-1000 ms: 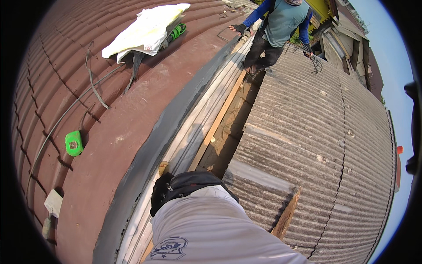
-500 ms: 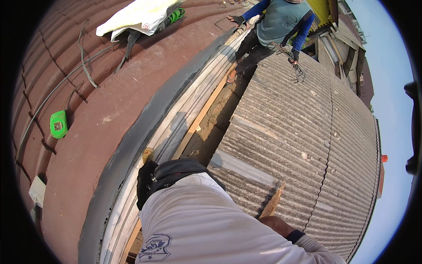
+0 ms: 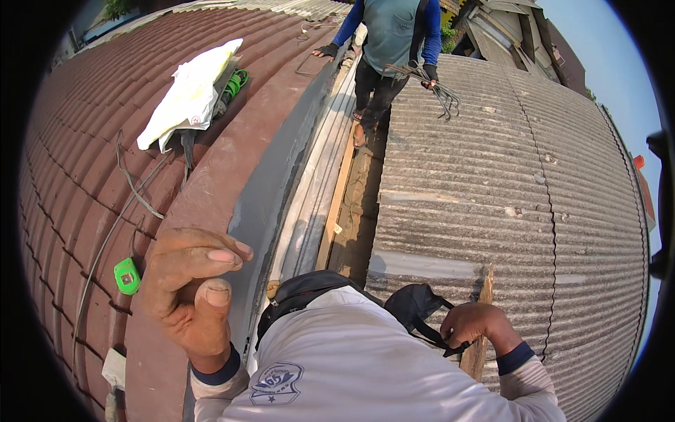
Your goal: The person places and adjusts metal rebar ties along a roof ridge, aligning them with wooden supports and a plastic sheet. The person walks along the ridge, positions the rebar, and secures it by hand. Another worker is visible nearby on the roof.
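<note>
My left hand [image 3: 197, 292] is raised over the red-brown roof edge, fingers curved and apart from the thumb, with nothing in it. At my right side, my right hand [image 3: 472, 325] is closed on a black strap [image 3: 430, 333]. The strap runs to a small black pouch [image 3: 411, 304] beside my shirt. A black waist bag [image 3: 302, 292] lies across my front. Close behind my right hand, a rough wooden plank [image 3: 474, 359] rests on the corrugated roof. Left of my left hand lies a green tape measure [image 3: 127, 276] on the tiles.
Ahead, a co-worker [image 3: 387, 39] in fingerless gloves holds bent metal rods [image 3: 444, 102]. An open gap [image 3: 365, 204] runs between a wooden batten [image 3: 339, 200] and the grey corrugated roof [image 3: 478, 169]. A white sack [image 3: 193, 91], cables and a flat-bladed tool [image 3: 114, 369] lie on the tiles.
My left hand has come up into view, empty. My right hand, mostly hidden before, now shows on the strap with the pouch. The view has turned, and the co-worker appears farther left.
</note>
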